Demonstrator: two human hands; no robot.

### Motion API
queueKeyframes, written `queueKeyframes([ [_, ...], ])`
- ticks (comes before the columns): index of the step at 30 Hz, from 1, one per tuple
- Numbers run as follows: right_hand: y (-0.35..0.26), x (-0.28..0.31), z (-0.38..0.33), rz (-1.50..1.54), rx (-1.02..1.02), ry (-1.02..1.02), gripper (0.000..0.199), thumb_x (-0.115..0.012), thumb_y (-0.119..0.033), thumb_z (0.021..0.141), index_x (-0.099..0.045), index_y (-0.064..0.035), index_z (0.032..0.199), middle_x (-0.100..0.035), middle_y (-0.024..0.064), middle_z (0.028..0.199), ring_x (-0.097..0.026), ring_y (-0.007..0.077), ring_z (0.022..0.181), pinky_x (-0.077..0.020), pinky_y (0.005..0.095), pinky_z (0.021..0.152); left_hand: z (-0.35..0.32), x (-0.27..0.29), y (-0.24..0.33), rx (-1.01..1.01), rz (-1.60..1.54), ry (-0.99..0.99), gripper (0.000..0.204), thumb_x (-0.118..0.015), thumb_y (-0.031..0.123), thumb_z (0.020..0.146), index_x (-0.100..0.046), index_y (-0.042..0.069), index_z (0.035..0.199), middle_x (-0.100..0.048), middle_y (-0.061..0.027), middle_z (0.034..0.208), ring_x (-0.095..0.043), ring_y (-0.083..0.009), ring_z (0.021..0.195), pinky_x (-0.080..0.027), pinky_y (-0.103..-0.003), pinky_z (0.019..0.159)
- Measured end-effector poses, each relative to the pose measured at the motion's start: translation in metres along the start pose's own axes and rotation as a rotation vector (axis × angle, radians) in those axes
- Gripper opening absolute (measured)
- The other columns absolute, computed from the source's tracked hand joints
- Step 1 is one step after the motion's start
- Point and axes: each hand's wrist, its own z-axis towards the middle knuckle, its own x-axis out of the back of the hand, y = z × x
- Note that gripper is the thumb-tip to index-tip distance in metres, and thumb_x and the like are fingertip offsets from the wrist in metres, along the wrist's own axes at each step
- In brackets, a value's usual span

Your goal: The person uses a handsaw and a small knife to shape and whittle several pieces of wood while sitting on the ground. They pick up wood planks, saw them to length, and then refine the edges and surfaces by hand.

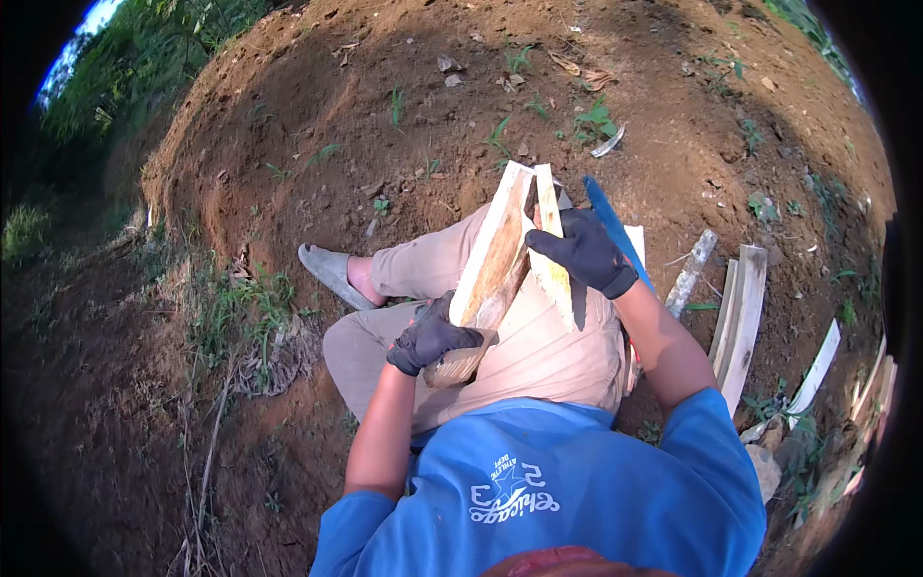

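I sit on the dirt with my legs folded, both hands in dark gloves. My left hand point(430, 338) is closed round the lower part of a thick split piece of wood point(493, 252), which slants up across my lap. My right hand point(588, 252) grips a thinner pale wood strip point(552, 274), thumb across its front, close beside the thick piece. Just behind that hand runs a long flat blue object point(615, 226); whether my fingers touch it I cannot tell. Part of another pale wood piece point(636, 240) shows past the right wrist.
Right of me on the ground lie a rough stick point(691, 274), several split wood slats point(745, 317) and a white strip point(815, 373). Stones point(762, 469) sit near my right side. A dirt slope point(385, 125) rises ahead, and grass point(245, 317) grows at left.
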Motion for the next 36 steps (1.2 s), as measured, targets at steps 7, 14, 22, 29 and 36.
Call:
queueKeyframes([
  [7, 0.002, 0.0, 0.006, 0.175, 0.004, 0.035, 0.026, -0.081, -0.031, 0.094, -0.083, -0.0055, 0.099, -0.08, 0.0071, 0.081, -0.073, 0.0175, 0.079, -0.0306, 0.0412, 0.121, 0.012, 0.015, -0.013, -0.057, 0.085, -0.03, 0.074, -0.092, 0.021, 0.072, -0.066, 0.0, 0.138, -0.077, -0.0104, 0.125, -0.069, -0.02, 0.115, -0.051, -0.038, 0.105],
  [14, 0.001, 0.003, 0.004, 0.814, -0.106, -0.078, 0.02, -0.074, -0.024, 0.097, -0.072, -0.0046, 0.096, -0.066, 0.0082, 0.069, -0.065, 0.0167, 0.066, -0.0523, 0.0345, 0.067, 0.029, 0.037, -0.034, 0.087, -0.282, -0.167, 0.067, -0.083, 0.006, 0.071, -0.068, -0.003, 0.136, -0.077, -0.0114, 0.122, -0.072, -0.0221, 0.11, -0.055, -0.037, 0.102],
  [22, 0.039, 0.03, -0.017, 1.205, -0.122, 0.27, 0.034, -0.064, -0.032, 0.102, -0.064, 0.0014, 0.108, -0.062, 0.0082, 0.076, -0.056, 0.0158, 0.061, -0.0416, 0.0297, 0.056, 0.044, 0.034, -0.115, 0.171, -0.862, -0.216, 0.068, -0.074, -0.003, 0.07, -0.066, -0.007, 0.137, -0.075, -0.016, 0.126, -0.074, -0.0283, 0.114, -0.057, -0.04, 0.104],
  [29, 0.059, 0.127, -0.106, 0.334, -0.322, 0.578, 0.039, -0.069, -0.037, 0.101, -0.072, -0.0007, 0.112, -0.075, 0.0108, 0.081, -0.073, 0.0238, 0.073, -0.0557, 0.0378, 0.07, 0.011, 0.019, -0.046, 0.174, -0.576, -0.041, 0.055, -0.085, 0.006, 0.081, -0.07, -0.005, 0.132, -0.078, -0.012, 0.12, -0.075, -0.0207, 0.106, -0.059, -0.036, 0.097],
  [36, 0.06, 0.134, -0.147, -0.875, -0.728, 0.679, 0.093, -0.074, -0.06, 0.089, -0.047, -0.0041, 0.158, -0.068, 0.0257, 0.139, -0.068, 0.0418, 0.124, -0.0547, 0.0473, 0.101, -0.022, 0.027, -0.015, -0.059, -0.498, 0.015, 0.056, -0.085, 0.003, 0.077, -0.071, -0.006, 0.13, -0.078, -0.0124, 0.119, -0.075, -0.0225, 0.106, -0.059, -0.036, 0.097],
])
